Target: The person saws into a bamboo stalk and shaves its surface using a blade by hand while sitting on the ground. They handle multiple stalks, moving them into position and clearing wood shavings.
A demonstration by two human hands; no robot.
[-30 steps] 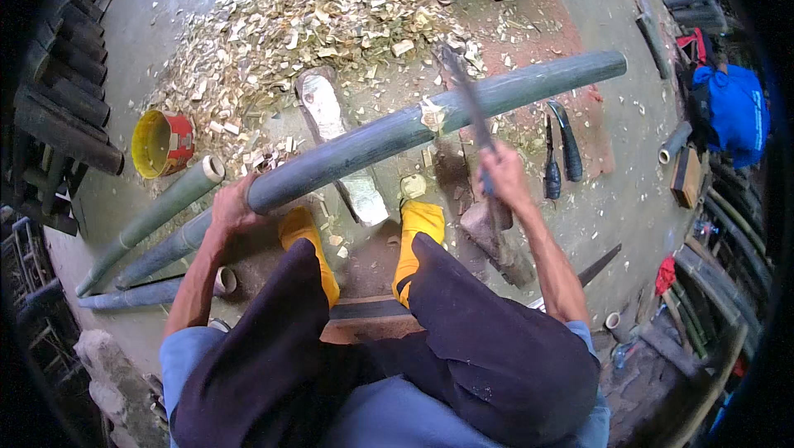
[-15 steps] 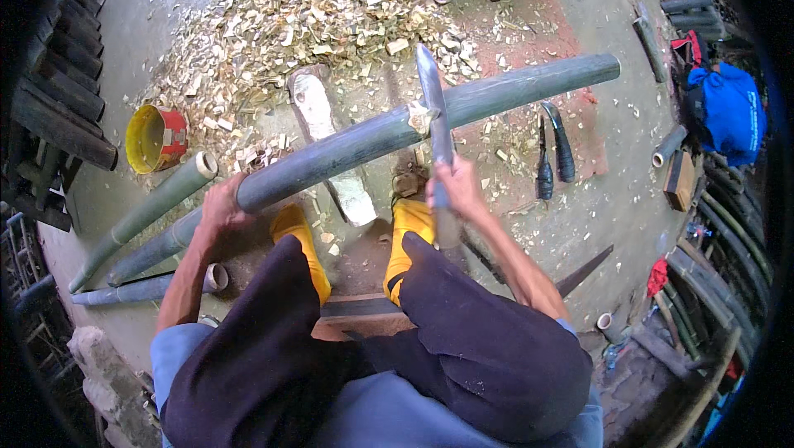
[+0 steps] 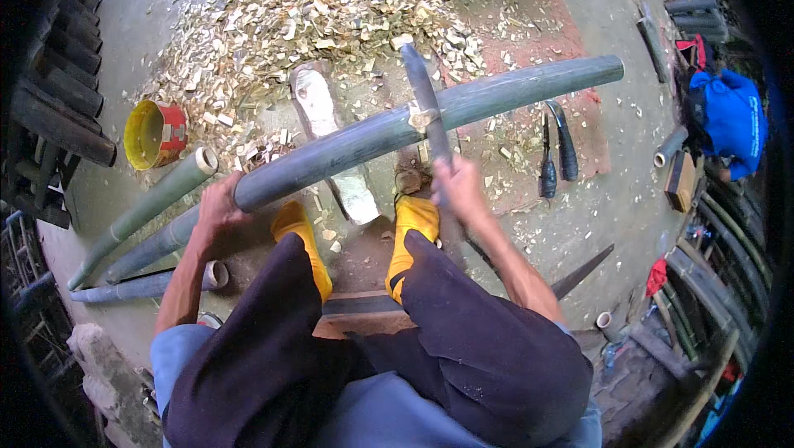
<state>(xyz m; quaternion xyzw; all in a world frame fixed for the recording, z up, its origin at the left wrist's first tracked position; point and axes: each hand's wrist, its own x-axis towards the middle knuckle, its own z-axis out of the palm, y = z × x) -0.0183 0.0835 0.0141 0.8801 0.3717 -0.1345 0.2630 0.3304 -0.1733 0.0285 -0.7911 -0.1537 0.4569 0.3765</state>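
Note:
A long grey-green bamboo pole [image 3: 347, 144] slants across in front of me, from its lower left end up to the far right. My left hand [image 3: 222, 204] is closed around that lower left end. In my right hand [image 3: 460, 188] is the handle of a machete [image 3: 424, 92]. Its blade crosses the pole at a pale, chipped node, and its tip points away from me over the wood chips. Part of the handle is hidden by my fingers and blurred. Beneath the pole lies a split log [image 3: 354, 196] with a pale upper face, near my feet in yellow footwear [image 3: 418, 218].
Wood chips [image 3: 306, 14] are heaped beyond the pole. Two dark-handled blades [image 3: 566, 154] lie to the right, and a saw blade [image 3: 584, 273] lies nearer. A red and yellow bucket [image 3: 171, 135] stands at left beside several cut bamboo lengths [image 3: 153, 208]. A blue bag [image 3: 732, 113] sits far right.
The machete's tip has swung a little to the left across the pole, while my right hand has shifted slightly right. My left hand and the bamboo pole stay nearly still.

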